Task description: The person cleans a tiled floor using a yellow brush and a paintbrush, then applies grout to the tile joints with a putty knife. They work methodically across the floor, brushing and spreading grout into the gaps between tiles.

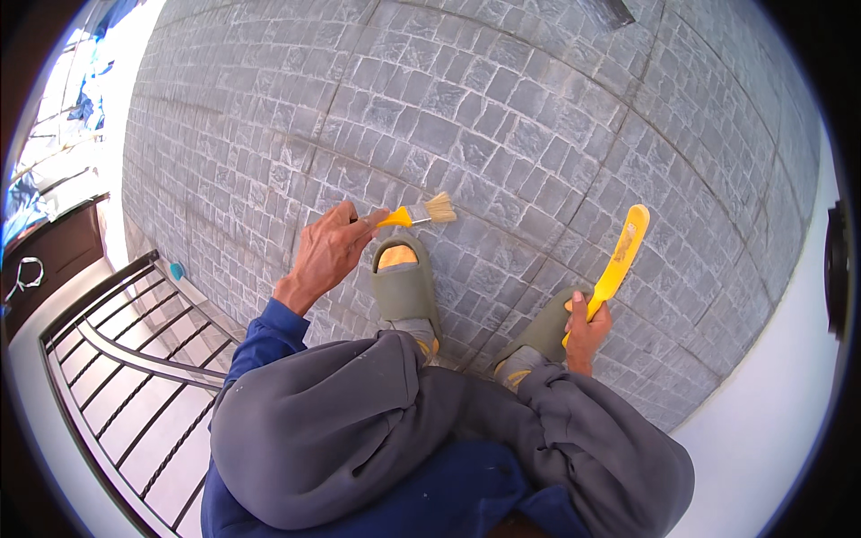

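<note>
My left hand [334, 244] is closed round the yellow handle of a paintbrush [420, 213]. Its pale bristles point to the right, over the grey tiled floor and just beyond my left slipper [404, 291]. On the right, my right hand [587, 330] grips the lower end of a long yellow plastic tool [619, 260]. The tool tilts up and away, with a rounded far end and a worn, dirty patch. It resembles the back of a narrow brush, but its underside is hidden. My right hand is beside my right slipper [543, 336].
Grey stone-pattern tiles [466, 117] spread ahead. A black metal railing [134, 377] stands at the lower left, with a small teal object [177, 271] near it. A white wall [762, 403] borders the right. Part of a dark object [608, 13] shows at the top.
</note>
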Tool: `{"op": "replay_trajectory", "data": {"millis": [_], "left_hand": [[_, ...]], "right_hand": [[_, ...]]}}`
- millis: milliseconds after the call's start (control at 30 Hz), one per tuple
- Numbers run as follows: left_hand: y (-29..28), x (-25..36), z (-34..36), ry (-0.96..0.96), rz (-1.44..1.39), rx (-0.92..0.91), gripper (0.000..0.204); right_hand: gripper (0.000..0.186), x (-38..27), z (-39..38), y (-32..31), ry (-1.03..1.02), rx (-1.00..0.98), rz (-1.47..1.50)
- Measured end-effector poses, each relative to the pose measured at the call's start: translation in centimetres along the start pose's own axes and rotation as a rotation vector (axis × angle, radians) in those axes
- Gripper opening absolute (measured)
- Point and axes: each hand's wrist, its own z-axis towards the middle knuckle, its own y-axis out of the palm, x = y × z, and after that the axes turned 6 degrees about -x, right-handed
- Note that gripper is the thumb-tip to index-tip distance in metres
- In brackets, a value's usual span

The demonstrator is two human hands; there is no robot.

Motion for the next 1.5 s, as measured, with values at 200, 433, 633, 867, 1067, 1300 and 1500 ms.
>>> {"op": "replay_trajectory", "data": {"millis": [200,433,633,867,1067,1300,1500], "left_hand": [[-6.8,-8.5,-0.2,-0.528,0.375,0.295,0.027],[-4.0,-0.3,0.3,-0.161,-0.043,0.293,0.030],[4.9,11.4,5.3,0.289,-0.218,0.024,0.034],[-0.8,-3.4,5.1,-0.151,0.032,0.248,0.026],[-11.3,-12.3,2.1,-0.662,0.422,0.396,0.030],[0.2,-0.8,2.1,-0.204,-0.156,0.386,0.030],[5.0,1.8,2.6,-0.070,-0.195,0.239,0.032]], "right_hand": [[0.028,-0.1,-0.4,-0.2,-0.010,0.019,-0.030],[0.028,0.9,0.3,0.2,-0.058,0.012,-0.102],[0.029,-0.1,0.0,-0.2,-0.001,0.006,-0.065],[0.026,-0.1,0.0,-1.1,-0.065,0.015,-0.162],[0.024,-0.3,0.5,-1.0,-0.042,-0.076,-0.155],[0.028,-7.2,2.9,-2.6,-0.319,-0.402,-0.626],[0.030,-11.8,5.1,-1.9,-0.310,-0.534,-0.971]]}}
